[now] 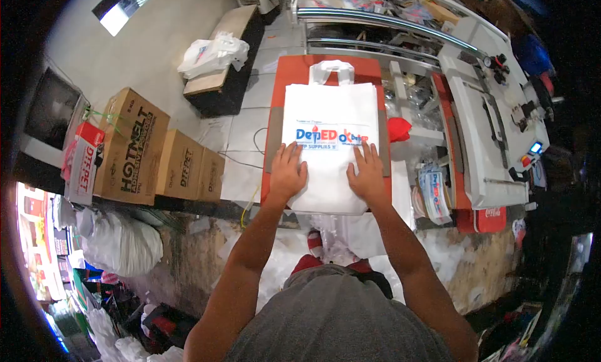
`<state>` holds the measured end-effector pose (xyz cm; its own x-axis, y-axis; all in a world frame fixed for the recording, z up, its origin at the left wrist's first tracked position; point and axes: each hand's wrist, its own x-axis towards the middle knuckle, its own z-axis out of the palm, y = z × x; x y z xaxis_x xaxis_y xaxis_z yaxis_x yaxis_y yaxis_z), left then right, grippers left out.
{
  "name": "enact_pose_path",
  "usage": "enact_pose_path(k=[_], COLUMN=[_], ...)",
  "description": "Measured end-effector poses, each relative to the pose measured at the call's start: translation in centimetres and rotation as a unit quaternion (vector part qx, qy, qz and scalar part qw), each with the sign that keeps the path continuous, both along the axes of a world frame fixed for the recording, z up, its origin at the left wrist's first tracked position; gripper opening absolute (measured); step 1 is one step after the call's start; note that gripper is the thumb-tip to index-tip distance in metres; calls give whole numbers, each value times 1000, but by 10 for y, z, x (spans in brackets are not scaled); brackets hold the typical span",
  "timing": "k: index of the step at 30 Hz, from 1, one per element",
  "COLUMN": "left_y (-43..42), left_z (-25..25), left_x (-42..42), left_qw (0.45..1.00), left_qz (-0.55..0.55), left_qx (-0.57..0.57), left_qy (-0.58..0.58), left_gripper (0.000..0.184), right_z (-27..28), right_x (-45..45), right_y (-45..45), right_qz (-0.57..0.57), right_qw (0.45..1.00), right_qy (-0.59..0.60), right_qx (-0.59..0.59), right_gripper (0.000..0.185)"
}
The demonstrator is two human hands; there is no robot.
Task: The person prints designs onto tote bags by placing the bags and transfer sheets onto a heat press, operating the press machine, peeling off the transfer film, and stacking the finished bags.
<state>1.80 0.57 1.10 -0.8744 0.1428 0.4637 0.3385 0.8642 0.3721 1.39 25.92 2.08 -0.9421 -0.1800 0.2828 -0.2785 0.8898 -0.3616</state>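
Note:
A white tote bag (328, 180) with loop handles lies flat on an orange-red pad (282, 71). Blue and red "DepED" print runs across the bag's middle. On the bag's left side my left hand (288, 172) rests flat, fingers stretched toward the print. My right hand (367, 174) lies on the right side the same way, its fingertips at the lower edge of the "OK DepEd" mark. Both hands press on the bag without gripping it.
Right of the pad stands a large press machine (482, 130) with a lit display. Cardboard boxes (134, 149) line the left side. White bags (213, 54) lie on a bench at the back left. Printed sheets (433, 193) sit right of the pad; metal rails (388, 20) cross behind.

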Motion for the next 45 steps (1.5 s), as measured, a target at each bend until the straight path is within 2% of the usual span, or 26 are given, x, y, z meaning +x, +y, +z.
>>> enact_pose_path(k=[12, 14, 15, 16, 17, 18, 21, 22, 23, 24, 25, 26, 27, 29, 31, 33, 34, 35, 36, 38, 39, 40, 41, 42, 43, 45], left_y=[-2, -9, -16, -28, -42, -59, -102, -124, -144, -154, -161, -171, -176, -173, -191, -227, -225, -220, -216, -215, -215, -214, -214, -214, -209, -190], left_z=[0, 1, 3, 5, 6, -1, -11, -32, -56, -63, -70, -84, -97, -110, -171, -266, -261, -248, -241, -249, -253, -256, -262, -263, -258, -238], left_x=[-1, -1, 1, 7, 16, 26, 79, 98, 118, 139, 162, 186, 209, 256, 308, 367, 374, 384, 388, 394, 399, 400, 391, 381, 370, 345], left_qw=[1000, 995, 995, 989, 979, 970, 931, 935, 937, 949, 956, 948, 934, 920, 906, 868, 867, 860, 824, 814, 801, 800, 825, 829, 830, 851], left_qz=[-9, -19, -18, 30, 77, 99, 196, 213, 231, 246, 261, 290, 317, 316, 327, 307, 309, 244, 170, 174, 177, 179, 67, -47, -46, 109], left_qx=[5, 94, 95, 141, 186, 218, 309, 285, 261, 199, 136, 99, 61, 110, 26, 193, 194, 54, -87, -47, -12, -9, -122, -232, -232, 9], left_qy=[27, 28, 30, 29, 27, 32, 12, 9, 6, 0, -7, -80, -152, -205, -269, -340, -340, -445, -534, -552, -572, -573, -547, -506, -506, -514], left_gripper=[46, 45, 45, 44, 43, 42, 38, 35, 33, 30, 26, 24, 22, 23, 22, 21, 21, 22, 23, 27, 30, 30, 29, 29, 29, 28], right_z=[-4, 0, 6, 14, 31, 42, 79, 63, 95, 97, 106, 95, 97, 102, 102, 110, 117, 121, 124, 134, 135, 130, 122, 117, 112, 113], right_x=[-3, -1, 0, 3, 10, 16, 51, 52, 57, 55, 54, 48, 45, 39, 29, 17, 13, 13, 17, 21, 25, 31, 32, 31, 30, 32], right_y=[0, 4, 15, 28, 46, 75, 164, 226, 248, 300, 343, 395, 418, 445, 463, 469, 470, 470, 461, 434, 427, 421, 416, 407, 397, 359], right_qz=[-6, -11, -7, -3, -6, 17, -145, -177, -255, -309, -357, -374, -372, -375, -364, -352, -339, -324, -324, -357, -354, -291, -227, -226, -225, -257], right_qw=[998, 996, 992, 988, 989, 979, 970, 967, 948, 927, 909, 869, 869, 889, 897, 905, 902, 891, 890, 899, 900, 900, 892, 893, 893, 943], right_qy=[44, 54, 85, 117, 100, 86, 148, 179, 184, 209, 196, 250, 252, 183, 157, 130, 61, -10, -8, 44, 47, 92, 137, 152, 153, 165], right_qx=[-45, -72, -89, -105, -113, -186, -125, -35, -57, 42, 89, 207, 207, 189, 195, 200, 260, 319, 320, 249, 251, 310, 365, 359, 358, 131], right_gripper=[53, 53, 51, 49, 45, 44, 36, 37, 42, 44, 49, 50, 50, 50, 46, 44, 42, 40, 40, 24, 24, 24, 24, 27, 27, 28])
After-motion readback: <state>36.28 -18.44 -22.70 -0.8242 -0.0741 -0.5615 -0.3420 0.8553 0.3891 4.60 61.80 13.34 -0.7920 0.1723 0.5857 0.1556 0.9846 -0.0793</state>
